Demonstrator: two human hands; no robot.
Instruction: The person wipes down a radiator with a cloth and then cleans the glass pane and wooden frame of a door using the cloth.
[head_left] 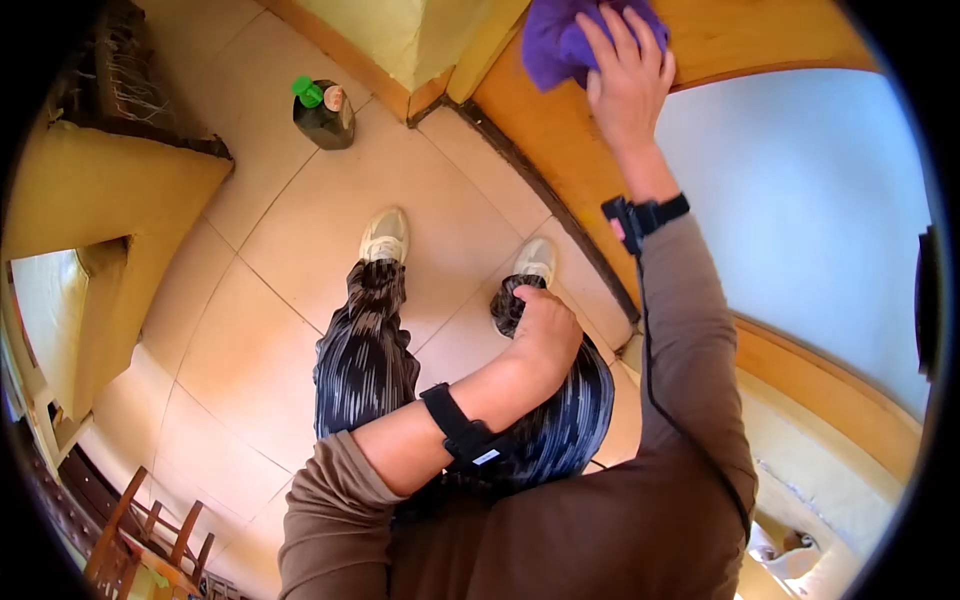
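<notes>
A purple cloth (548, 48) lies bunched against the orange-brown wooden frame (560, 120) at the top right. My right hand (630, 85) presses on the cloth with its fingers spread over it. Beside the frame is a large pale blue panel (790, 210). My left hand (548, 335) hangs in front of my left-to-right crossed forearm's end, above my right trouser leg, with its fingers curled. What is under those fingers, if anything, is hidden.
On the tiled floor (250, 300) stands a dark bottle (328, 125) with a green cap. A yellow piece of furniture (110, 190) is at the left, and a wooden chair (150, 535) at the bottom left. A yellow wall corner (420, 50) juts in at the top.
</notes>
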